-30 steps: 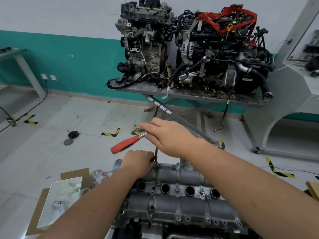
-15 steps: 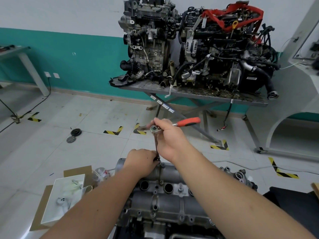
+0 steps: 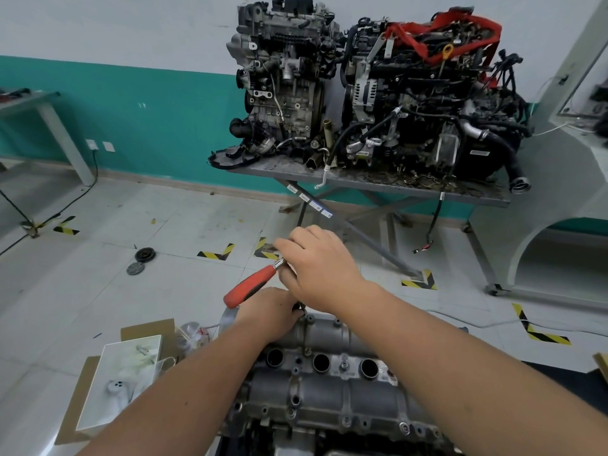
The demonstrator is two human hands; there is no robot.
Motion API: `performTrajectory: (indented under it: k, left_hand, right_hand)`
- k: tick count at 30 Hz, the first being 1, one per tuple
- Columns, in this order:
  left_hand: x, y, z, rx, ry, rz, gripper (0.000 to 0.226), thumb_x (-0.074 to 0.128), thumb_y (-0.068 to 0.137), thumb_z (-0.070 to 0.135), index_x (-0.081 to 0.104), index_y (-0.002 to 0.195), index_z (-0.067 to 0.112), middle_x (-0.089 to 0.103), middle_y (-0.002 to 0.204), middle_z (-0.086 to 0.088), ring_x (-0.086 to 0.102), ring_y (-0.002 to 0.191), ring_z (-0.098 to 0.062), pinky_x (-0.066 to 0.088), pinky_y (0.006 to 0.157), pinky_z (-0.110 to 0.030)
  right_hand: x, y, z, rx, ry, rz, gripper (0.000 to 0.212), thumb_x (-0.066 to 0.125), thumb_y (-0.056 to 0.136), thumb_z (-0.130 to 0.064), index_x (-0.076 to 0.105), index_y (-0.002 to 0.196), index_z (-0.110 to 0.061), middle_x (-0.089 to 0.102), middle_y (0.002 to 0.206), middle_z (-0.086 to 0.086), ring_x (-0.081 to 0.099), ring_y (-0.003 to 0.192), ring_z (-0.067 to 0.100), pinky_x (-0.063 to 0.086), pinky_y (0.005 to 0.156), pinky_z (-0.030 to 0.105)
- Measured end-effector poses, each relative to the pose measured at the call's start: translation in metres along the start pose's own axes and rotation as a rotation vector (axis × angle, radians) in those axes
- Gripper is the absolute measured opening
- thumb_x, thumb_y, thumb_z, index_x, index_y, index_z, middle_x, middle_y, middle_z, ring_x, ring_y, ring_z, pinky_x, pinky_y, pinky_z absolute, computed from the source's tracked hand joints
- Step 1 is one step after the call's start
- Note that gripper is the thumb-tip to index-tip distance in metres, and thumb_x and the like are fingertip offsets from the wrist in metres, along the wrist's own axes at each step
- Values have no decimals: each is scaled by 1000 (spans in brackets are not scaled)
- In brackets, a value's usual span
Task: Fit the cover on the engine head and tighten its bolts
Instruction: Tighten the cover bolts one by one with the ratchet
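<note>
A grey metal cover (image 3: 329,337) with round plug holes sits on the engine head (image 3: 312,409) at the bottom centre. My right hand (image 3: 319,264) grips the head of a ratchet whose red handle (image 3: 251,286) points down and left. Below it a thin extension bar runs to a bolt at the cover's far left edge, mostly hidden. My left hand (image 3: 268,312) curls round the lower end of that bar, right on the cover's edge. Several bolt heads (image 3: 343,365) show along the cover.
A white tray (image 3: 115,383) with small parts lies on cardboard at the lower left, with a plastic bag beside it. Two engines (image 3: 378,103) stand on a metal table (image 3: 362,185) ahead. Two round discs (image 3: 144,255) lie on the tiled floor. Black matting is at the lower right.
The ratchet's red handle has swung from pointing right half a second ago back to the left, where it was a second ago. My left hand has stayed at the bolt.
</note>
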State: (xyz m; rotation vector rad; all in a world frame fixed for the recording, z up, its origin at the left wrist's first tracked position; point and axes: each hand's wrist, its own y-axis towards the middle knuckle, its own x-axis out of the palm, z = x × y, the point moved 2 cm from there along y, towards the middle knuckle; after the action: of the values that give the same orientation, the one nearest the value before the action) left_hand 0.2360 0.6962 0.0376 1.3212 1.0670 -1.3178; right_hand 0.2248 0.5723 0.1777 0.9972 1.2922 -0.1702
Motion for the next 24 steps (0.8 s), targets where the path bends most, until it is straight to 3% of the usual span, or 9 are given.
performTrajectory:
  k: [3, 7, 11, 13, 18, 20, 22, 24]
  left_hand:
    - [6, 1, -3, -58, 10, -20, 28, 38, 93, 54, 58, 90, 36, 39, 62, 15, 42, 61, -12, 37, 61, -31]
    - [3, 1, -1, 2, 17, -14, 29, 37, 97, 52, 58, 101, 33, 58, 79, 11, 55, 70, -17, 44, 64, -33]
    - [-5, -1, 6, 57, 99, 15, 33, 36, 101, 48, 60, 108, 27, 70, 98, 4, 65, 87, -21, 34, 65, -34]
    - [-8, -3, 7, 43, 102, -5, 33, 36, 101, 48, 61, 111, 29, 69, 101, 4, 65, 92, -21, 33, 68, -34]
    - [-6, -3, 5, 34, 69, -51, 30, 38, 100, 48, 59, 113, 30, 69, 109, 7, 63, 103, -18, 30, 71, -34]
    - [-4, -2, 4, 37, 52, -52, 30, 39, 100, 49, 59, 111, 31, 70, 108, 7, 64, 103, -18, 31, 70, -34]
    - [-4, -3, 4, 42, 59, -49, 30, 38, 100, 50, 60, 111, 32, 70, 109, 8, 64, 103, -18, 31, 70, -34]
    - [-4, -2, 4, 51, 73, -33, 31, 38, 100, 52, 61, 112, 33, 70, 109, 7, 64, 104, -19, 32, 71, -34]
  right_hand:
    - [-7, -1, 0, 7, 9, -118, 52, 32, 87, -38, 64, 118, -12, 60, 96, 6, 51, 85, 29, 43, 76, 40]
    - [-10, -2, 4, -21, 50, -197, 54, 31, 95, -42, 55, 135, -16, 59, 108, 4, 50, 96, 28, 41, 84, 40]
    - [-12, -2, 5, -53, 22, -211, 47, 34, 103, -43, 53, 138, -18, 61, 110, 3, 52, 99, 26, 42, 85, 41]
    - [-15, 1, 4, -9, 2, -238, 45, 33, 103, -46, 56, 132, -19, 60, 105, 2, 54, 96, 26, 43, 81, 41]
    - [-18, 19, -5, 253, 33, -364, 39, 31, 104, -47, 51, 82, -21, 51, 74, -4, 52, 71, 24, 36, 56, 33]
    - [-20, 24, -6, 426, 233, -433, 37, 36, 103, -38, 52, 79, -17, 63, 73, 2, 58, 64, 21, 41, 53, 34]
    - [-20, 25, -5, 690, 743, -456, 25, 42, 102, -27, 54, 87, -12, 72, 70, 5, 64, 56, 11, 43, 56, 32]
    - [-18, 21, -7, 939, 1248, -418, 14, 47, 101, -18, 55, 95, -8, 71, 64, 3, 69, 58, 13, 45, 57, 26]
